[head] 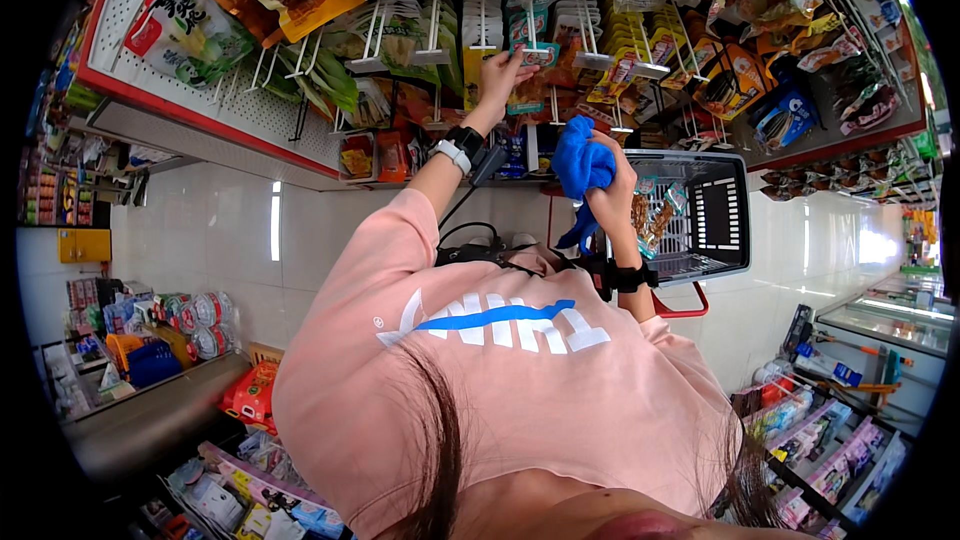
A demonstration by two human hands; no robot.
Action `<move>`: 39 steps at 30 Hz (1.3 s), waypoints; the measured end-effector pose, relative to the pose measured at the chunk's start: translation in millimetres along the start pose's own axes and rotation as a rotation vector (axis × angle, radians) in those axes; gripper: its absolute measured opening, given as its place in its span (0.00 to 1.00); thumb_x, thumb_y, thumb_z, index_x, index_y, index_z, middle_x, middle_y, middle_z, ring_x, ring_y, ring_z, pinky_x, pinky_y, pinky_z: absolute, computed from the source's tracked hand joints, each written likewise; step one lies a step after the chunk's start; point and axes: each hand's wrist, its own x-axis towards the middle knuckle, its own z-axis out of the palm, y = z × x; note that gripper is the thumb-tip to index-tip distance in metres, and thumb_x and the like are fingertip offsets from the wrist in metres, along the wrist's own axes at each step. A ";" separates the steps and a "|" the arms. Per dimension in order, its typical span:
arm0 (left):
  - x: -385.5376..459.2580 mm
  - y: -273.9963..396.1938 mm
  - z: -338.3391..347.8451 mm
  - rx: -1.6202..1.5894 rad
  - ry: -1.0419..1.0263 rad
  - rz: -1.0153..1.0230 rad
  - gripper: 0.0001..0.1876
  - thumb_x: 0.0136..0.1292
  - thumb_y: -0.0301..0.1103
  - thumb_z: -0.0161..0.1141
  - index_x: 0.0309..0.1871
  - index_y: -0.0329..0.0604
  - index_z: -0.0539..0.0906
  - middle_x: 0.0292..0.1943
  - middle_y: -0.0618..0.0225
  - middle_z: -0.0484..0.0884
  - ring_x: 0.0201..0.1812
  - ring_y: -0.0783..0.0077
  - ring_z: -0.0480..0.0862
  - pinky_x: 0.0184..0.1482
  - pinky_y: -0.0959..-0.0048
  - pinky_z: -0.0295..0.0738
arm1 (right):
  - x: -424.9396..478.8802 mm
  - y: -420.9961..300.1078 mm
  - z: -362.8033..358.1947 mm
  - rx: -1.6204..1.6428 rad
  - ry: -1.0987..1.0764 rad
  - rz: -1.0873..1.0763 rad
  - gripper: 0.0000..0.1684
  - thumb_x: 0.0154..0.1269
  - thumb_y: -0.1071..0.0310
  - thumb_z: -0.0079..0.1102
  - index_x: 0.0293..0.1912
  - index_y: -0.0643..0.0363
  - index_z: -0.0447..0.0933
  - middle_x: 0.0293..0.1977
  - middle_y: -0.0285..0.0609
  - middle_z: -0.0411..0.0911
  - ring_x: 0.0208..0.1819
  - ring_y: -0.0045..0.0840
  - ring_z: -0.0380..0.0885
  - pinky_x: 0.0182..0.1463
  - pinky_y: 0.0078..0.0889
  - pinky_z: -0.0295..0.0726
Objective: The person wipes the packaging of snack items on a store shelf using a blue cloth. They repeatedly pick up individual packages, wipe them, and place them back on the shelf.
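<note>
My left hand (504,81) reaches up to the hanging snack rack, its fingertips at the edge of a small teal snack packet (541,54) on a metal hook. Whether the fingers grip that packet or only touch it is not clear. A crumpled blue cloth (581,157) is bunched in my right hand (616,191), in front of the lower shelf. Just right of that hand stands a grey plastic shopping basket (739,217) with a red handle (686,304). Several brown snack packets with teal tops (660,221) lie inside it, partly hidden by my right forearm.
Metal display hooks (592,60) jut out from the rack among yellow packets (622,67) and green bags (405,45). A red-edged white shelf (225,116) runs along the left. Behind me are low goods racks (817,457) and a red package (255,394). A black cable (457,210) hangs before my waist.
</note>
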 end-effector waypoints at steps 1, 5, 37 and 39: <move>-0.8 -0.4 -0.4 0.002 0.006 0.003 0.17 0.71 0.40 0.53 0.50 0.32 0.76 0.43 0.58 0.82 0.46 0.65 0.85 0.48 0.71 0.82 | -0.2 1.3 0.1 -0.008 0.000 -0.001 0.26 0.38 0.83 0.55 0.44 0.64 0.74 0.48 0.54 0.77 0.50 0.46 0.78 0.55 0.34 0.74; -2.9 -2.6 -2.6 0.007 0.019 0.020 0.19 0.71 0.45 0.54 0.49 0.34 0.79 0.41 0.59 0.84 0.45 0.67 0.86 0.49 0.71 0.82 | 0.1 2.4 1.7 -0.006 0.006 0.001 0.26 0.39 0.83 0.54 0.45 0.64 0.74 0.49 0.54 0.77 0.51 0.46 0.78 0.55 0.34 0.74; -72.3 -38.7 214.7 0.612 -0.866 0.002 0.18 0.74 0.43 0.45 0.55 0.39 0.78 0.45 0.63 0.82 0.44 0.73 0.83 0.46 0.71 0.78 | -128.6 39.9 -194.5 -0.628 0.810 0.342 0.28 0.47 0.84 0.50 0.52 0.62 0.75 0.44 0.50 0.81 0.48 0.37 0.81 0.53 0.31 0.76; -73.8 -83.1 259.8 0.718 -1.118 -0.070 0.20 0.74 0.44 0.45 0.55 0.39 0.77 0.44 0.63 0.83 0.40 0.72 0.84 0.45 0.70 0.78 | -156.8 63.0 -200.5 -0.621 0.804 0.429 0.29 0.46 0.84 0.50 0.52 0.62 0.74 0.42 0.51 0.81 0.46 0.37 0.81 0.52 0.31 0.76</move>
